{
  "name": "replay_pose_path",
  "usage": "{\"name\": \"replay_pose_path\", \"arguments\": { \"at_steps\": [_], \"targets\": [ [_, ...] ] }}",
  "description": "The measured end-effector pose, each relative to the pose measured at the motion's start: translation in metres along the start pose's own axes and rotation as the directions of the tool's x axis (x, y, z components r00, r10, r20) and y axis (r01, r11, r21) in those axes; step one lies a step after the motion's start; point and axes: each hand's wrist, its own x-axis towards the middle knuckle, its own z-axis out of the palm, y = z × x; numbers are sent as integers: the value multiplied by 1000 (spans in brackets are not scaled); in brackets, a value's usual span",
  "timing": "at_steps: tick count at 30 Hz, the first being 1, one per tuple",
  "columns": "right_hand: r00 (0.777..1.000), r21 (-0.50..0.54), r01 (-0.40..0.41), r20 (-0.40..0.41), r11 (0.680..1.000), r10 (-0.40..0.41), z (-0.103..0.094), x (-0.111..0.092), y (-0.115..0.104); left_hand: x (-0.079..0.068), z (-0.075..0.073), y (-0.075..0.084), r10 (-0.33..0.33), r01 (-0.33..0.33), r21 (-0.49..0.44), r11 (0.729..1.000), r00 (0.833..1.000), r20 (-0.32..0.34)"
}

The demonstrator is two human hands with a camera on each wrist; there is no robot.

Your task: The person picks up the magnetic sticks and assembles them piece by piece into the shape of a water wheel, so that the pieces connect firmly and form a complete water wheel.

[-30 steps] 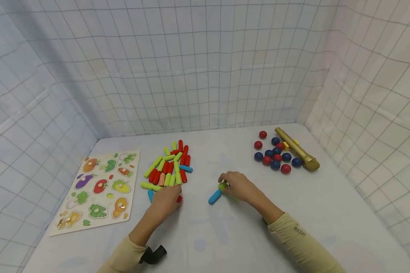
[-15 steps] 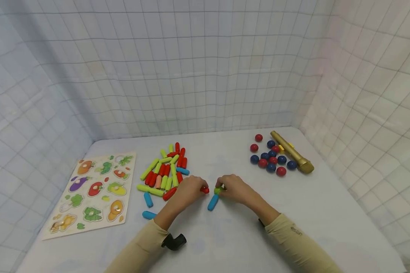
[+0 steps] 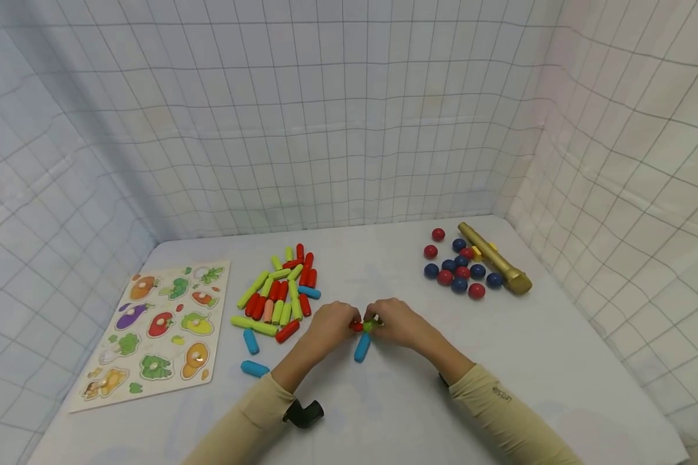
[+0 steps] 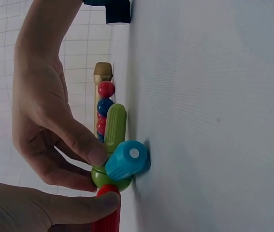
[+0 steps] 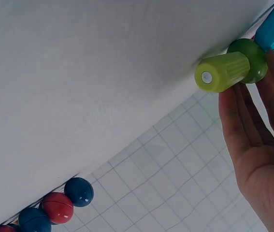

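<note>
My left hand [image 3: 331, 323] pinches a short red rod [image 4: 107, 217] between thumb and fingers, its end against a green ball [image 5: 249, 59]. That ball is held by the fingertips of my right hand [image 3: 405, 321]. Joined to the ball are a light green rod [image 5: 221, 72], pointing to the right, and a blue rod [image 3: 362, 347], pointing toward me along the tabletop. Both loose ends show a white dot. Left of the hands lie several red rods [image 3: 287, 332], light green rods [image 3: 254, 325] and blue rods [image 3: 251, 341].
A vegetable puzzle board [image 3: 151, 336] lies at the left. Red balls [image 3: 476, 291] and dark blue balls [image 3: 459, 285] are grouped at the back right beside a gold toy microphone [image 3: 494, 258]. Grid-patterned cloth [image 3: 326, 129] walls the table on three sides.
My left hand has taken a red rod from the pile and moved right, bringing it up against the green ball. The right hand has stayed at the ball.
</note>
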Motion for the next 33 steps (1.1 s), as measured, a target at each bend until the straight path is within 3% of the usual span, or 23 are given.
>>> {"name": "replay_pose_path", "arguments": {
  "at_steps": [5, 9, 13, 18, 20, 26, 29, 33],
  "targets": [
    [1000, -15, -6, 6, 1000, 7, 1, 0, -2, -12, -4, -7, -10, 9, -22, 1000, 1000, -23],
    [1000, -18, -19, 21, 1000, 20, 0, 2, -4, -36, -20, -31, -42, 42, -62, 997, 999, 3],
    [999, -7, -40, 28, 999, 40, 0, 1, -5, -69, -41, -65, -100, 112, -80, 990, 985, 138],
    [999, -23, -45, 20, 999, 45, 0, 1, -5, -99, -56, -95, -179, 211, -67, 975, 927, 329],
    [999, -31, -51, 17, 998, 52, 0, 0, -5, -103, -57, -100, -186, 222, -65, 973, 918, 351],
    [998, -36, -67, 11, 997, 68, 1, 0, -4, -107, -51, -104, -217, 246, -62, 967, 929, 301],
    [998, -19, -69, 7, 997, 69, 2, 0, -5, -105, -51, -103, -244, 270, -56, 961, 926, 287],
    [996, 14, -89, 1, 996, 89, 1, 0, -7, -99, -51, -99, -231, 259, -79, 963, 937, 262]
  ]
}}
